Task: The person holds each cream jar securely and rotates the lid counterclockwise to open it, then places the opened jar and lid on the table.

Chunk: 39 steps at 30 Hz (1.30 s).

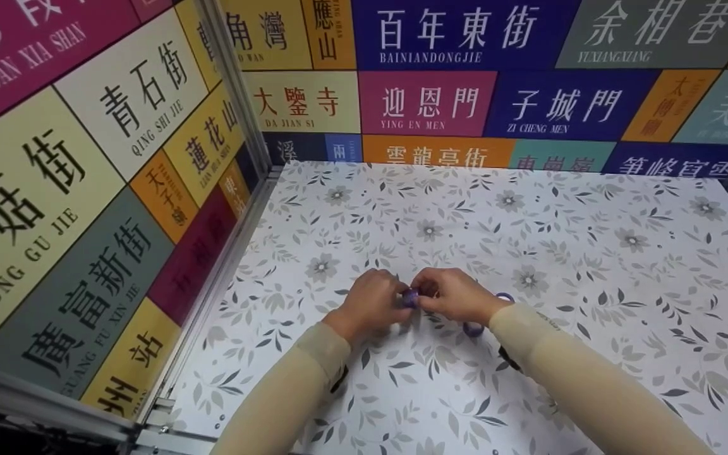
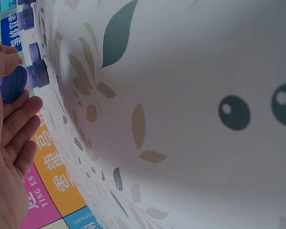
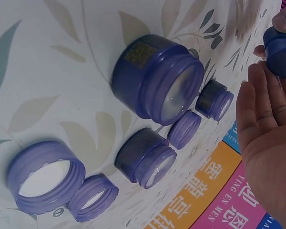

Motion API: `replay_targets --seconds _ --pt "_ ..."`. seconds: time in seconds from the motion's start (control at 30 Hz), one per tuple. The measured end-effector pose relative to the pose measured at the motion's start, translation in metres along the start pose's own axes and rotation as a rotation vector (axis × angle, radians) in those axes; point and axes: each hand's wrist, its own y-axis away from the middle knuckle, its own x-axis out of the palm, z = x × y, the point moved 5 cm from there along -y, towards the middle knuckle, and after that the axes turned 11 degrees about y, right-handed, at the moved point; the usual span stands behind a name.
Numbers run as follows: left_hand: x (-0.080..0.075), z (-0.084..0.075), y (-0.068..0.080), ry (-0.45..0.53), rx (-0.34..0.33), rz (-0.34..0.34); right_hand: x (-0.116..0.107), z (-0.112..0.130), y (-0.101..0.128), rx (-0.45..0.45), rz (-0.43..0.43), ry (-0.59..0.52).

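A person's two hands meet over a table [image 1: 591, 253] covered in a grey floral cloth. The left hand [image 1: 373, 302] and right hand [image 1: 455, 294] together pinch a small purple jar [image 1: 411, 297] between their fingertips, held just above the cloth near the table's middle. Lying on the cloth just beside the right hand are a large open purple jar [image 3: 155, 81], a medium jar [image 3: 145, 157], a tiny jar [image 3: 214, 99] and three loose purple lids [image 3: 45, 181]. Walls of coloured street-name signs [image 1: 427, 101] enclose the table
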Motion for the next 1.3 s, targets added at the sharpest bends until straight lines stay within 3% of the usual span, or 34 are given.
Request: replay_targets --seconds 0.77,1.3 --pt "-0.0012 -0.0014 0.0021 -0.033 -0.036 0.025 -0.0015 0.0042 0.0004 0.028 0.015 -0.009" --pt "-0.0029 -0.0031 0.0018 -0.024 -0.056 0.044 -0.0034 0.0075 0.0014 -0.013 -0.009 -0.01"
